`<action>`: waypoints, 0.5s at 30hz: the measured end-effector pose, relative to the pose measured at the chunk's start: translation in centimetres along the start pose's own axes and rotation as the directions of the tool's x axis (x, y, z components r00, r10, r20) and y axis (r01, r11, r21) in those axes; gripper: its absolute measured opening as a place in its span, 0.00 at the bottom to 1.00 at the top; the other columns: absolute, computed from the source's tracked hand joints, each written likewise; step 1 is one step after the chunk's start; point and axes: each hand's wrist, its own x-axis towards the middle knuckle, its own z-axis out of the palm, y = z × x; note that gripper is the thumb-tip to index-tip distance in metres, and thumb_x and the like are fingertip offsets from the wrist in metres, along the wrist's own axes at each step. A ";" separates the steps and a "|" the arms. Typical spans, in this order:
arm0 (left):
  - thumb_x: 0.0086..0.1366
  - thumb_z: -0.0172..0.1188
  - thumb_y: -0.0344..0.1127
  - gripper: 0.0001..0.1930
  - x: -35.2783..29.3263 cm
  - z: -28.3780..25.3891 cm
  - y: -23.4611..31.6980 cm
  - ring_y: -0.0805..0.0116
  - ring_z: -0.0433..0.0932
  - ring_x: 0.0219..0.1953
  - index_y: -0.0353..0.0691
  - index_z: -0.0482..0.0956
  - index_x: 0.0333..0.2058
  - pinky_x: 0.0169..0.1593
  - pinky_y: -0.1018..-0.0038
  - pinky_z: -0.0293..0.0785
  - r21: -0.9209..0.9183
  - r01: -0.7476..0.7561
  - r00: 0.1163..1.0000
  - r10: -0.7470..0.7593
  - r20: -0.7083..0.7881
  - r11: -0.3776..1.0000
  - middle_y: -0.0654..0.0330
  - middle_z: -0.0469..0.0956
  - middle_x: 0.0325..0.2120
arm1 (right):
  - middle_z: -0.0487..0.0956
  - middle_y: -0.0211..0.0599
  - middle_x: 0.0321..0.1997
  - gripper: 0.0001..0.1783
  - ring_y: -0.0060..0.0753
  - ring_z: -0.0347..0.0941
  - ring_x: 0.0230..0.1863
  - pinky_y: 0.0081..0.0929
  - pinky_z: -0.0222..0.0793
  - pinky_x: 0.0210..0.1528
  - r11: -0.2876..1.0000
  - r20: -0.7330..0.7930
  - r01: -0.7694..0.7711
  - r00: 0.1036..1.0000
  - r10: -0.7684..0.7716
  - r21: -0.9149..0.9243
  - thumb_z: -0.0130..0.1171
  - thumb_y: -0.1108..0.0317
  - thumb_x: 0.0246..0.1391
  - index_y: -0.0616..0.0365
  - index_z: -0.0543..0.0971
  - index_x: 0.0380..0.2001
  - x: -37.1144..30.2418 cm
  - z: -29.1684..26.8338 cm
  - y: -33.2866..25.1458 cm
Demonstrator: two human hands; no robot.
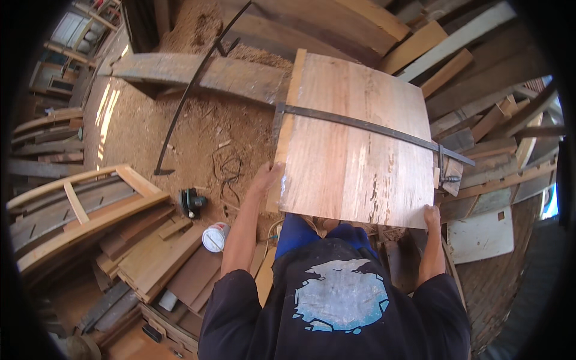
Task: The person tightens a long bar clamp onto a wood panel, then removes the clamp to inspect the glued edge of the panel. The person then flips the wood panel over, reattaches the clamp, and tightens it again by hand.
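A wide wooden panel (348,162) of pale reddish boards lies in front of me, held above my lap. Across its upper part runs a dark metal bar clamp (360,122), its screw end past the right edge. A lighter wood strip (294,90) lines the panel's left edge. My left hand (269,178) is closed around that left edge, low down. At the near right corner, my right hand (431,216) grips the panel, thumb on top. The fingers of both hands are partly hidden beneath it.
A thick timber beam (234,77) lies behind the panel, and a second bar clamp (191,90) leans across it. On the sawdust-covered floor are a dark green power tool (191,202), a white bucket (215,237) and a tangled cord (228,174). Lumber stacks (159,252) flank me.
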 end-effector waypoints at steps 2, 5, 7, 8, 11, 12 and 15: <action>0.63 0.57 0.49 0.20 0.2 -1.1 -0.5 0.74 0.71 0.29 0.33 0.76 0.32 0.33 0.72 0.70 -0.039 -0.002 0.999 0.000 -0.039 0.999 0.62 0.76 0.27 | 0.68 0.58 0.57 0.32 0.62 0.62 0.60 0.48 0.57 0.62 0.954 0.036 -0.248 0.966 0.257 -0.167 0.51 0.53 0.55 0.64 0.66 0.56 -2.9 -1.4 -7.4; 0.60 0.59 0.52 0.22 2.7 -2.1 -4.8 0.73 0.71 0.28 0.33 0.76 0.32 0.33 0.71 0.70 -0.004 0.040 0.996 -0.041 -0.075 0.999 0.60 0.76 0.25 | 0.65 0.56 0.61 0.35 0.61 0.59 0.62 0.49 0.55 0.63 0.974 -0.058 -0.004 0.998 -0.009 -0.228 0.55 0.53 0.53 0.61 0.63 0.59 -4.8 -2.0 -17.1; 0.59 0.60 0.54 0.23 3.7 -1.0 -5.0 0.72 0.72 0.29 0.34 0.76 0.32 0.33 0.71 0.70 -0.045 0.055 0.998 -0.057 -0.036 0.997 0.59 0.76 0.26 | 0.62 0.60 0.62 0.33 0.58 0.58 0.63 0.49 0.53 0.64 0.970 -0.153 0.189 0.965 -0.212 -0.154 0.54 0.54 0.54 0.59 0.64 0.59 -2.3 -0.7 -20.0; 0.57 0.61 0.55 0.25 3.9 -0.9 -4.5 0.71 0.73 0.29 0.34 0.76 0.32 0.34 0.70 0.70 -0.059 0.045 0.999 -0.045 -0.007 0.997 0.58 0.77 0.26 | 0.62 0.60 0.62 0.33 0.56 0.55 0.65 0.48 0.49 0.65 0.942 -0.212 0.273 0.926 -0.312 -0.193 0.54 0.53 0.55 0.60 0.63 0.60 -0.7 -0.1 -22.4; 0.58 0.61 0.52 0.23 3.6 -1.5 -4.3 0.75 0.69 0.29 0.33 0.75 0.34 0.32 0.73 0.68 0.015 0.013 1.000 -0.013 0.017 1.000 0.62 0.74 0.27 | 0.60 0.58 0.63 0.38 0.55 0.52 0.67 0.48 0.46 0.66 0.801 -0.283 0.504 0.756 -0.590 -0.322 0.56 0.50 0.54 0.59 0.60 0.62 0.8 0.3 -31.9; 0.58 0.61 0.52 0.23 3.7 -1.2 -4.1 0.75 0.69 0.29 0.33 0.75 0.34 0.32 0.73 0.68 -0.002 0.022 1.000 -0.022 0.016 1.000 0.62 0.74 0.27 | 0.58 0.58 0.65 0.39 0.57 0.52 0.67 0.49 0.47 0.66 0.782 -0.241 0.545 0.750 -0.616 -0.304 0.57 0.49 0.52 0.55 0.60 0.62 1.6 0.1 -34.3; 0.58 0.62 0.52 0.21 3.9 -0.4 -4.3 0.75 0.69 0.28 0.35 0.76 0.33 0.32 0.75 0.67 -0.041 0.059 0.997 -0.061 -0.055 0.997 0.64 0.74 0.26 | 0.57 0.56 0.66 0.40 0.60 0.51 0.66 0.50 0.50 0.65 0.777 -0.127 0.560 0.782 -0.611 -0.288 0.58 0.47 0.51 0.49 0.59 0.64 3.1 0.0 -41.1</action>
